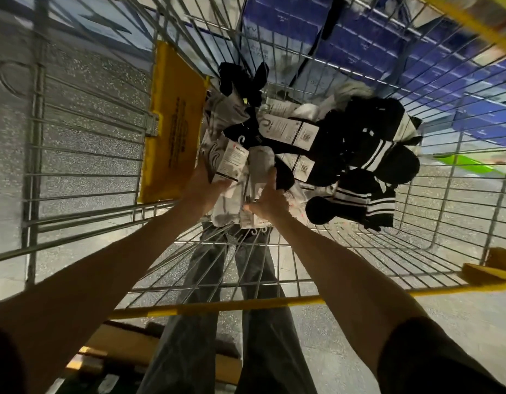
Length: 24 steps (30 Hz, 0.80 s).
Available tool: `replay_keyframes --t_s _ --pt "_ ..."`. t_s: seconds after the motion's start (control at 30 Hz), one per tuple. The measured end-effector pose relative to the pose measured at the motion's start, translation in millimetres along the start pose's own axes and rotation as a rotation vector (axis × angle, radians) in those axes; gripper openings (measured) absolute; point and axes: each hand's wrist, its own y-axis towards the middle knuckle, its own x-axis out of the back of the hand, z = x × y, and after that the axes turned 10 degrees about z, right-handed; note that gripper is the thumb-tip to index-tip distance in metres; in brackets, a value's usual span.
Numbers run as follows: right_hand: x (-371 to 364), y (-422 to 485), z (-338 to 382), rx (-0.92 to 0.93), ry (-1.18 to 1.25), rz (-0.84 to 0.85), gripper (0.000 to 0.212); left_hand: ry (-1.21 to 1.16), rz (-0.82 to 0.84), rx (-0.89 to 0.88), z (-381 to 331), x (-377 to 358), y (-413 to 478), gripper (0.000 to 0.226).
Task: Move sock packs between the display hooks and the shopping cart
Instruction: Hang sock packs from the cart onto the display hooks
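Observation:
I look straight down into a wire shopping cart (359, 240) with a yellow rim. Several sock packs lie heaped in its basket: black packs with white stripes (368, 155) on the right, black ones (240, 78) at the far end, white and grey packs on the left. Both my arms reach into the basket. My left hand (202, 184) grips the left side of a white sock pack (231, 200). My right hand (267, 199) holds the same white bundle from the right, thumb up against a black sock. No display hooks are in view.
A yellow plastic flap (175, 120) with printed text stands at the cart's left inner wall. Blue shelving (373, 44) shows beyond the cart's far end. My legs in dark jeans (217, 308) and a cardboard piece (124, 345) show under the basket on speckled floor.

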Motion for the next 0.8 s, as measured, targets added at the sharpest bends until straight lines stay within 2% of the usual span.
replay_keyframes --t_s 0.07,0.2,0.27,0.37,0.43,0.53,0.6,0.7,0.8 --pt "10.4 -2.3 -3.5 0.062 0.128 0.07 0.111 0.05 -0.017 0.013 3.5 6.1 -1.0 0.056" --pt "48.4 -32.6 -8.2 0.143 0.586 0.376 0.052 0.094 -0.039 -0.01 10.0 17.8 -7.1 0.064" --pt "67.5 -49.3 -18.1 0.148 0.856 0.521 0.037 0.075 -0.039 -0.049 5.4 19.3 -13.1 0.068" --pt "89.0 -66.1 -30.6 0.151 1.126 0.685 0.051 -0.017 -0.017 -0.124 2.0 21.9 -18.4 0.079" --pt "96.1 -74.2 -31.9 0.133 1.155 0.669 0.054 -0.073 0.019 -0.135 -3.9 22.3 -21.4 0.085" --pt "98.9 -85.0 -19.5 0.23 1.126 0.59 0.04 -0.184 0.078 -0.162 -13.7 18.4 -21.7 0.081" --pt "98.8 -90.0 -8.7 0.225 1.167 0.585 0.035 -0.269 0.124 -0.188 -18.2 13.8 -20.1 0.082" --pt "100.1 -89.7 3.2 0.213 1.255 0.591 0.043 -0.28 0.089 -0.237 -21.6 7.2 -18.7 0.078" --pt "93.8 -84.4 14.7 0.203 1.277 0.522 0.05 -0.267 0.059 -0.264 -15.6 7.2 -16.6 0.073"
